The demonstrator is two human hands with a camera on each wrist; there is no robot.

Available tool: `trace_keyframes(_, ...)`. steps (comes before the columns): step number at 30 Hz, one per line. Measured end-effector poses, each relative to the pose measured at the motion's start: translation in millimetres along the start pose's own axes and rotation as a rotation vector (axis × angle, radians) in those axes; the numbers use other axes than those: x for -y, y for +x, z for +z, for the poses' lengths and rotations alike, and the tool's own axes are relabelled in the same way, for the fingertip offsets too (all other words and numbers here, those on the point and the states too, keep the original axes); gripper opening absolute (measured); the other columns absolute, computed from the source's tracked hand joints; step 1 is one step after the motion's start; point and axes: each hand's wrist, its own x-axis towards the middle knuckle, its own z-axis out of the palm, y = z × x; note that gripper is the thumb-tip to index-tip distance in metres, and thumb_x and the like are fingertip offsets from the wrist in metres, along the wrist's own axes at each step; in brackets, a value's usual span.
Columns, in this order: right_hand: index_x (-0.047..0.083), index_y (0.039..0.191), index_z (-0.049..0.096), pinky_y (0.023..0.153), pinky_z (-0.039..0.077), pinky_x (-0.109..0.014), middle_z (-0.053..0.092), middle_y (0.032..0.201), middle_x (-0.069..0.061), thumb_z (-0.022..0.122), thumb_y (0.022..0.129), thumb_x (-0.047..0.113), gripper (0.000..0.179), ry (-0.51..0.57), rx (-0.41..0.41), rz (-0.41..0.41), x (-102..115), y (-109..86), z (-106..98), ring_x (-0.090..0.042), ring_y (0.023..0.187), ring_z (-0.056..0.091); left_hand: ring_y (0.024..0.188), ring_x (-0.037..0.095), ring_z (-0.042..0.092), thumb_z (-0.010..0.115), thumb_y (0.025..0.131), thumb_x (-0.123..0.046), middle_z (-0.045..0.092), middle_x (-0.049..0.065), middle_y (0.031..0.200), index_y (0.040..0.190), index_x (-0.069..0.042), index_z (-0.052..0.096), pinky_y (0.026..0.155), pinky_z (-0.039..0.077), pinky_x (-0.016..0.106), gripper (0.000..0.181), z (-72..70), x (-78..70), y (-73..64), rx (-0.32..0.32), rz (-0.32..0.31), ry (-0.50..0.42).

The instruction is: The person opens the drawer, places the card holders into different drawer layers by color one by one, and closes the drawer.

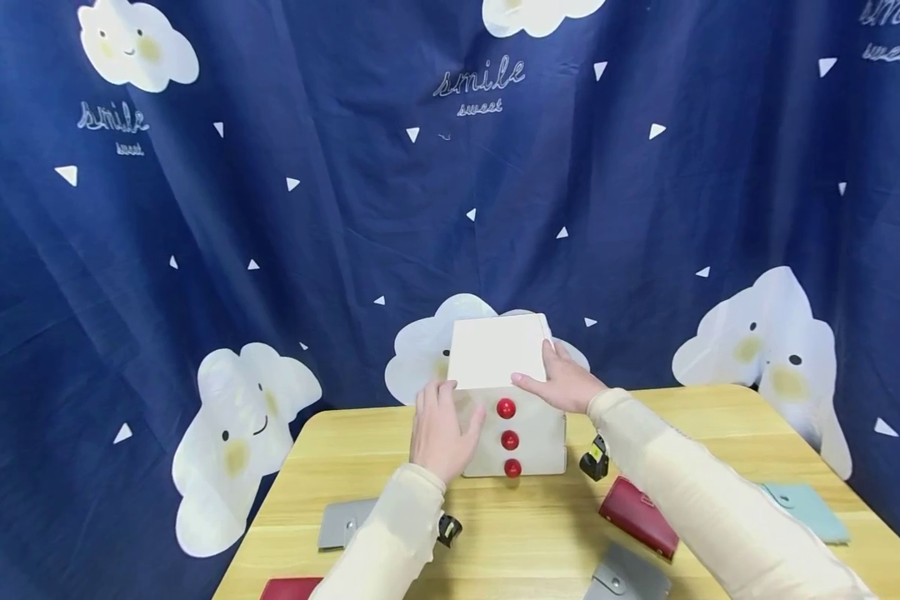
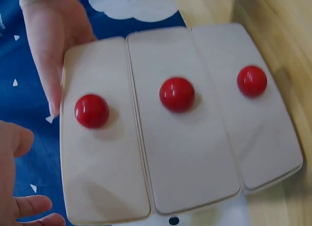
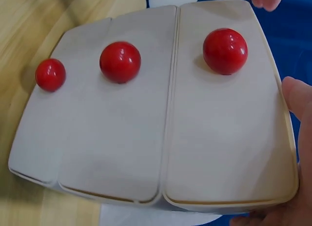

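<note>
A small white drawer box [image 1: 483, 450] stands on the table, its three stacked drawer fronts each with a round red knob [image 2: 177, 94]. All the drawers look shut. My left hand [image 1: 442, 429] is at the box's upper left front corner, thumb spread from the fingers; in the left wrist view its fingers [image 2: 34, 206] are apart from the box. My right hand [image 1: 566, 383] rests on the upper right corner, the thumb along the top's front edge and the fingers by the right side. In the right wrist view, the right hand's thumb [image 3: 296, 96] is beside the top drawer.
Several snap wallets lie on the wooden table [image 1: 510, 542]: a grey one [image 1: 337, 521] and a red one [image 1: 292, 590] at left, a dark red one [image 1: 637, 517], another grey one [image 1: 626, 575] and a teal one [image 1: 810, 510] at right. A blue curtain [image 1: 360, 208] hangs behind.
</note>
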Motion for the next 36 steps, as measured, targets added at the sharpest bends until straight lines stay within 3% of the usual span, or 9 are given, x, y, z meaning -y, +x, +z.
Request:
trace_keyframes(5,-0.006,0.143,0.01,0.105,0.015,-0.053,0.007,0.149,-0.022,0.042,0.079,0.072,0.105,-0.112,-0.01,-0.056,-1,7.4,-4,-0.035,0.136,0.005,0.098,0.019,0.05,0.055,0.087,-0.041,0.053,0.006,0.109,0.118,-0.006,0.051,0.082,0.046,0.037,0.047,7.2,-7.6,-8.5,0.04,-0.002,-0.063)
trace_keyframes(12,-0.007,0.142,0.02,0.107,0.01,-0.052,0.016,0.148,-0.021,0.036,0.08,0.073,0.102,-0.273,0.011,-0.142,1,18.7,-6,-0.035,0.136,0.009,0.073,0.009,0.052,0.049,0.09,-0.047,0.057,-0.003,0.087,0.112,-0.01,0.058,0.067,0.046,0.028,0.044,20.7,-12.6,-17.2,0.169,-0.09,-0.197)
trace_keyframes(20,0.0,0.144,0.02,0.104,0.007,-0.059,0.015,0.15,-0.016,0.03,0.077,0.078,0.103,-0.321,0.055,-0.135,-1,23.9,-5,-0.032,0.137,0.005,0.073,0.007,0.052,0.049,0.091,-0.044,0.056,-0.008,0.08,0.101,-0.012,0.062,0.07,0.045,0.027,0.035,38.3,-15.2,-22.2,0.228,-0.218,-0.432)
trace_keyframes(23,0.0,0.144,0.021,0.103,0.007,-0.06,0.015,0.149,-0.017,0.028,0.079,0.078,0.102,-0.342,0.068,-0.157,-3,25.3,-4,-0.034,0.137,0.005,0.068,0.007,0.054,0.05,0.091,-0.044,0.059,-0.005,0.077,0.095,-0.012,0.062,0.067,0.046,0.026,0.035,43.3,-15.4,-23.8,0.244,-0.264,-0.514)
trace_keyframes(28,0.002,0.144,0.023,0.106,0.007,-0.055,0.016,0.149,-0.017,0.028,0.08,0.075,0.097,-0.376,0.086,-0.18,-4,27.3,-4,-0.033,0.137,0.007,0.066,0.02,0.063,0.049,0.092,-0.043,0.064,0.005,0.077,0.092,-0.01,0.061,0.065,0.048,0.026,0.036,50.1,-15.2,-24.0,0.28,-0.335,-0.631)
trace_keyframes(31,0.002,0.144,0.024,0.108,0.008,-0.049,0.018,0.148,-0.018,0.03,0.081,0.074,0.095,-0.384,0.091,-0.2,-3,29.9,-4,-0.032,0.137,0.008,0.068,0.025,0.065,0.049,0.092,-0.043,0.065,0.008,0.077,0.09,-0.008,0.061,0.063,0.049,0.025,0.037,52.6,-15.7,-22.0,0.282,-0.345,-0.667)
trace_keyframes(36,0.0,0.143,0.024,0.109,0.008,-0.044,0.018,0.148,-0.02,0.028,0.082,0.073,0.096,-0.396,0.092,-0.236,-4,34.0,-3,-0.033,0.136,0.009,0.065,0.021,0.063,0.049,0.092,-0.043,0.064,0.009,0.075,0.088,-0.006,0.061,0.06,0.048,0.026,0.039,53.0,-17.6,-16.2,0.28,-0.362,-0.686)
